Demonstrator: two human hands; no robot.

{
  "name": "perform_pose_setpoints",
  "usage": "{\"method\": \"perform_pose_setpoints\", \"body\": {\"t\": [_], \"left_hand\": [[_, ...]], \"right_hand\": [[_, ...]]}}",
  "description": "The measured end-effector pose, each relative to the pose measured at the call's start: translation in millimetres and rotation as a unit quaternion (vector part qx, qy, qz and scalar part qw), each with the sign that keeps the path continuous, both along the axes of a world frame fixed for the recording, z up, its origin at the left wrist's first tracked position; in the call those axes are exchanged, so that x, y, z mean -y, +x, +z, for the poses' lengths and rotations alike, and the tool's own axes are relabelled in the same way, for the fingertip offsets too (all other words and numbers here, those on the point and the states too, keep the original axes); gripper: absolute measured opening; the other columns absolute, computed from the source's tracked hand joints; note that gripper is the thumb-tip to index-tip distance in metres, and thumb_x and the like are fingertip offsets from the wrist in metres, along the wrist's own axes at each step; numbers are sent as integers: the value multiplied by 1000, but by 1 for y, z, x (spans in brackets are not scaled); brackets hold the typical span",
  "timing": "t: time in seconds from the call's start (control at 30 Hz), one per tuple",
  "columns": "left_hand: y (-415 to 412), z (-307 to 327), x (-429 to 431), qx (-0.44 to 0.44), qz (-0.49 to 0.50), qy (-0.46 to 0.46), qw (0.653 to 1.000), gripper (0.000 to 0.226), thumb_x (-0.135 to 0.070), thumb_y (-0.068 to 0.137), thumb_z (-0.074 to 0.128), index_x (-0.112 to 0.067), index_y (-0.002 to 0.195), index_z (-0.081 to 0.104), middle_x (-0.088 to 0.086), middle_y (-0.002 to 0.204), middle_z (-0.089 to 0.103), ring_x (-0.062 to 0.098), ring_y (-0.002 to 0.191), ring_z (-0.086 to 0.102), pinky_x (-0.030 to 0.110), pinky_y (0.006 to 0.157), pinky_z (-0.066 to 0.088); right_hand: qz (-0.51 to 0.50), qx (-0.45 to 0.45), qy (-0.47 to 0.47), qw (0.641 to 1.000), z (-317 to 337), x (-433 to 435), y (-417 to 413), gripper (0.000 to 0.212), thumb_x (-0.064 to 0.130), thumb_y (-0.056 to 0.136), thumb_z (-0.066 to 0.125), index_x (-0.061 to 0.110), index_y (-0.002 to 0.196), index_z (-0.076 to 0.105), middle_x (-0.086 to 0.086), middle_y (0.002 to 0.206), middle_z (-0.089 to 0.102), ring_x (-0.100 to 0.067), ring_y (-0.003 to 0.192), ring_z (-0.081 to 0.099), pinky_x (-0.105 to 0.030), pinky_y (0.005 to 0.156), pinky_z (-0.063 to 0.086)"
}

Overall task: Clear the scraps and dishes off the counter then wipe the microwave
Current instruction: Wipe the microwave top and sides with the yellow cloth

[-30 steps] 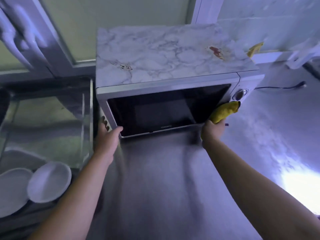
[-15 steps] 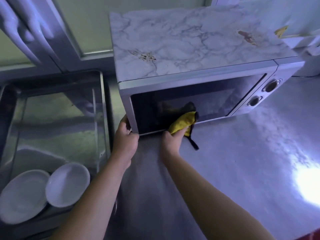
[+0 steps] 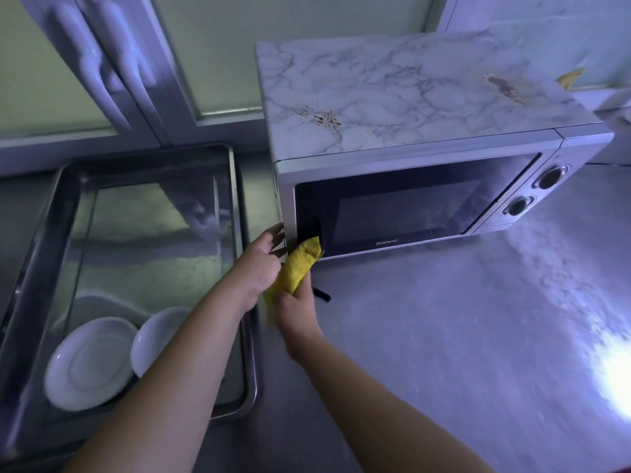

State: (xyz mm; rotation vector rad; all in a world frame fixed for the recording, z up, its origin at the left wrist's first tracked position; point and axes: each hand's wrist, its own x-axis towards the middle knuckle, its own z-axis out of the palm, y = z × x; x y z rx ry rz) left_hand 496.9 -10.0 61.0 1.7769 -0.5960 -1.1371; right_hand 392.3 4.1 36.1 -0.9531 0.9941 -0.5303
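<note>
The yellow cloth (image 3: pixel 301 268) has travelled leftward across the microwave (image 3: pixel 392 97) door: a second ago it was by the knobs (image 3: pixel 551 177), half a second ago at the middle of the glass, and now its tip presses on the door's lower left corner. The right grip (image 3: pixel 296 314) is curled tightly round the bunched cloth. The left grip (image 3: pixel 262 264) stays at the microwave's left side, fingers loosely extended against the wall and holding nothing; the two grips are now just beside each other.

The microwave stands on a grey table (image 3: pixel 461 336), its marble-patterned top carrying two brownish stains (image 3: pixel 321 118). To its left a metal tray (image 3: pixel 239 233) holds two white dishes (image 3: pixel 90 365), touching. Pale cabinet doors (image 3: pixel 222 56) with long handles rise behind.
</note>
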Motion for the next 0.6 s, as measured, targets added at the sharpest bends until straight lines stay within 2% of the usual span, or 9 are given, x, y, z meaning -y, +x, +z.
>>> {"method": "perform_pose_setpoints", "body": {"t": [0.07, 0.13, 0.2, 0.27, 0.33, 0.43, 0.47, 0.53, 0.6], "left_hand": [[-3, 4, -4, -12, 14, 0, 1000, 79, 23, 83, 28, -24, 142, 51, -5, 140, 58, 12, 124, 57, 21, 88, 50], [-7, 9, -13, -24, 47, 8, 999, 74, 21, 83, 32, -20, 142, 51, -2, 141, 57, 16, 125, 55, 30, 98, 50], [-13, 13, -25, -21, 72, 10, 997, 70, 16, 83, 38, -19, 141, 53, -1, 138, 58, 19, 127, 53, 36, 106, 45], [-24, 18, -39, -15, 65, -10, 998, 60, 10, 86, 45, -21, 136, 58, -2, 133, 61, 16, 124, 55, 33, 103, 44], [-44, 22, -52, -12, 53, -36, 998, 47, 1, 90, 51, -23, 127, 64, -6, 123, 66, 11, 117, 59, 27, 96, 46], [-81, 26, -69, 9, 61, -77, 995, 32, -6, 92, 58, -31, 102, 74, -11, 99, 74, 4, 97, 67, 12, 76, 48], [-94, 28, -73, 11, 57, -93, 994, 31, -7, 92, 59, -33, 96, 75, -11, 95, 75, 3, 92, 68, 12, 73, 49], [-117, 32, -80, 6, 46, -123, 991, 29, -12, 91, 62, -38, 95, 75, -13, 95, 75, 3, 92, 68, 13, 74, 50], [-133, 37, -81, 0, 34, -140, 990, 26, -28, 86, 66, -46, 104, 70, -19, 103, 72, 0, 99, 66, 15, 79, 52]], "right_hand": [[31, -12, 15, 999, 4, 11, -24, 45, 1, 73, 50, 30, 105, 63, 19, 79, 73, -9, 80, 67, -21, 64, 56], [36, -23, 54, 998, 11, 23, -51, 40, -10, 76, 52, 22, 94, 67, 11, 72, 74, -18, 78, 66, -28, 62, 56], [14, -16, 101, 995, 18, 31, -79, 39, -10, 74, 54, 15, 100, 69, -4, 83, 76, -31, 84, 67, -38, 73, 58], [0, 3, 137, 991, 27, 35, -105, 52, -3, 63, 58, 8, 113, 67, -16, 103, 75, -38, 94, 68, -49, 87, 56], [-4, 24, 161, 987, 36, 37, -129, 60, 2, 61, 57, 3, 121, 65, -22, 117, 71, -42, 102, 68, -54, 94, 53], [-3, 68, 179, 982, 49, 38, -159, 53, 3, 66, 52, 3, 116, 71, -22, 119, 70, -41, 103, 69, -53, 93, 54], [-2, 86, 184, 979, 53, 39, -167, 52, 3, 67, 50, 2, 114, 73, -22, 120, 70, -41, 104, 69, -53, 93, 55], [6, 113, 189, 975, 61, 40, -182, 49, 3, 69, 47, 4, 108, 77, -22, 119, 70, -39, 102, 71, -51, 84, 59], [17, 119, 185, 975, 69, 40, -194, 47, 3, 70, 47, 5, 105, 78, -21, 117, 71, -38, 100, 72, -47, 76, 61]]}}
